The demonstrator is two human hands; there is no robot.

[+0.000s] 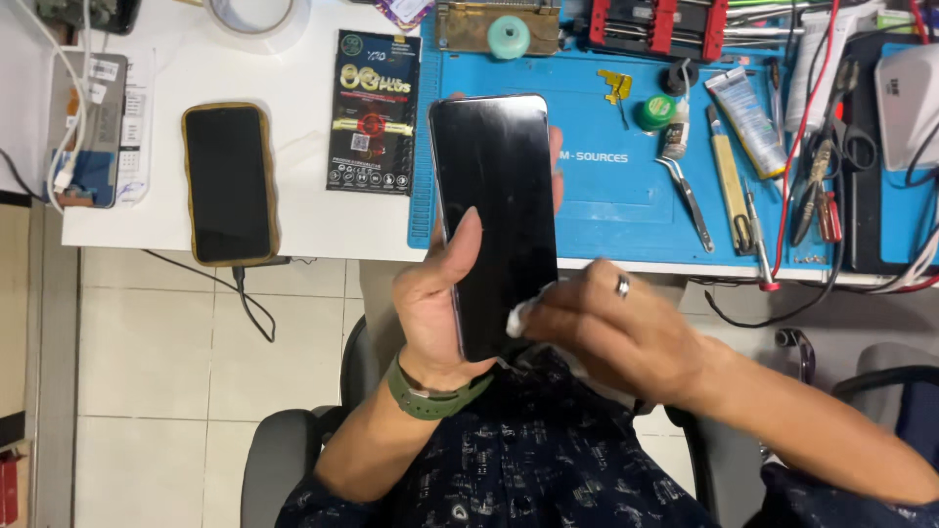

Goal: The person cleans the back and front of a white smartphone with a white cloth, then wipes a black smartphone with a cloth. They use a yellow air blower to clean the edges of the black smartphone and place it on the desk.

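My left hand grips a black smartphone by its lower edge, screen up, thumb lying along the left side of the glass. My right hand, with a ring on one finger, pinches a small white wipe against the lower right corner of the phone's screen. The phone is held above the front edge of the blue work mat. A green band sits on my left wrist.
On the white table lie a second black phone in a tan case with a cable, a black packet, and a third device at far left. Tweezers, tubes, screwdrivers and red wires crowd the mat's right side. A chair stands below.
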